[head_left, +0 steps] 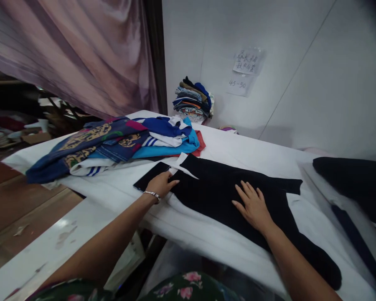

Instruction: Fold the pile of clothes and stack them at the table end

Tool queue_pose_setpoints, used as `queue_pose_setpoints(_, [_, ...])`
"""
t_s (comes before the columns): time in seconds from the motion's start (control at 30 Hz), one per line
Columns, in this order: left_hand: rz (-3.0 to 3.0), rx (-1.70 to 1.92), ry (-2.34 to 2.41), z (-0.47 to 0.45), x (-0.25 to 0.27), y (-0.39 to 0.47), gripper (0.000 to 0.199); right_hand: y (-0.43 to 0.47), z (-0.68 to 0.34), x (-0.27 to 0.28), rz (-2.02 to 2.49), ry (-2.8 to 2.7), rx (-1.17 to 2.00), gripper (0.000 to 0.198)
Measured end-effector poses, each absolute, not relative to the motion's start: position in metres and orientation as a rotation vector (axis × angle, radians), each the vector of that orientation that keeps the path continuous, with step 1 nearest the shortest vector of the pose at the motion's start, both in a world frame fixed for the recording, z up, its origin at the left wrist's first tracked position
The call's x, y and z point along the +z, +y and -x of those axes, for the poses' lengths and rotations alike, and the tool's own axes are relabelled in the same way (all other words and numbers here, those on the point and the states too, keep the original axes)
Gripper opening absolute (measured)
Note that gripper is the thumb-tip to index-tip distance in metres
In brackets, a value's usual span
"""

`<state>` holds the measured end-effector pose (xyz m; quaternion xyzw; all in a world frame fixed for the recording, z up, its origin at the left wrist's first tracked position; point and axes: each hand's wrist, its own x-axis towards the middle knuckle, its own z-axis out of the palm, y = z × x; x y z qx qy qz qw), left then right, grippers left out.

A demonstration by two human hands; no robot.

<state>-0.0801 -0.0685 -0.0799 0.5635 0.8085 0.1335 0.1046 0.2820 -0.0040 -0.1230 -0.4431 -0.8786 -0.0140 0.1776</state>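
Note:
A black garment (pixel 213 184) lies spread across the white-covered table, one long part reaching toward the lower right and a shorter one toward the right. White strips (pixel 185 167) show at its left end; whether they belong to it I cannot tell. At that end my left hand (pixel 161 184), with a bracelet on the wrist, has thumb and fingers closed on the garment's edge. Partly under this hand is a flat, dark rectangular thing (pixel 148 175). My right hand (pixel 253 207) rests palm down on the middle of the black cloth, fingers spread.
A heap of mixed clothes (pixel 125 142) covers the table's left part. Folded clothes (pixel 192 100) are stacked by the wall, below handwritten paper signs (pixel 246 69). More black cloth (pixel 354 179) lies at the right. A pinkish curtain (pixel 81 54) hangs at the left.

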Motion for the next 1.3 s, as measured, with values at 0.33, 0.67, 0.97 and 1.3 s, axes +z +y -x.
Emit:
queue_pose_setpoints(0.33, [-1.66,0.608,2.457,0.096,-0.071,-0.074,0.024,-0.006,-0.282,-0.126,1.256,-2.48,-0.019,0.055])
queue_pose_setpoints(0.67, [-1.744,0.457,2.398,0.083,-0.062,0.002,0.062,0.009,-0.253,-0.105,1.263,-2.464,-0.069,0.057])
queue_pose_setpoints(0.97, [-1.583,0.292,2.366,0.088,-0.076,0.045,0.084,0.011,-0.247,-0.117,1.321,-2.598,-0.04,0.059])
queue_pose_setpoints(1.3, [-1.556,0.456,2.21,0.099,-0.08,0.059,0.041,0.029,-0.253,-0.089,1.481,-2.342,0.184,0.059])
